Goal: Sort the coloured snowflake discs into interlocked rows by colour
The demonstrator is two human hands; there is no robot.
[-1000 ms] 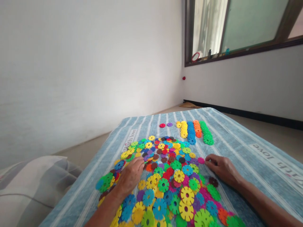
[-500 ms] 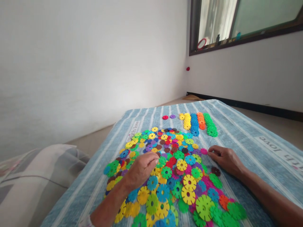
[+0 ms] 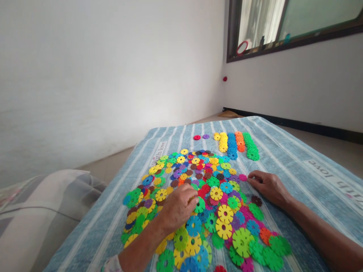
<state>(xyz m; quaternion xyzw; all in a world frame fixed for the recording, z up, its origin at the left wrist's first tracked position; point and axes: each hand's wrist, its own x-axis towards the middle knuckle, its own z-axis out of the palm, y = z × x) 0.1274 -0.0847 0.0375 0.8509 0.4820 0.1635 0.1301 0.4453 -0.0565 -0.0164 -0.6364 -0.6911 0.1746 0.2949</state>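
Observation:
Notched plastic discs in many colours lie in a wide loose pile (image 3: 193,225) on the striped blue cloth. My left hand (image 3: 181,204) is over the middle of it, with thumb and fingers closed together at their tips. A green disc (image 3: 199,205) lies right by those fingertips; what they hold, if anything, is hidden. At the pile's right edge my right hand (image 3: 268,186) rests on the cloth, its fingers loosely bent and thumb and index slightly apart. Its tips are beside a pink disc (image 3: 243,177). A dark brown disc (image 3: 256,201) lies below that hand.
Beyond the pile, overlapping discs form yellow (image 3: 223,142), blue (image 3: 232,146), orange (image 3: 239,142) and green (image 3: 251,146) rows. A red disc (image 3: 197,137) and a purple disc (image 3: 205,136) lie left of them. Bedding (image 3: 53,204) sits at the left.
My left hand has moved right and slightly toward me over the pile. My right hand stays beside the pink disc. The view has shifted slightly.

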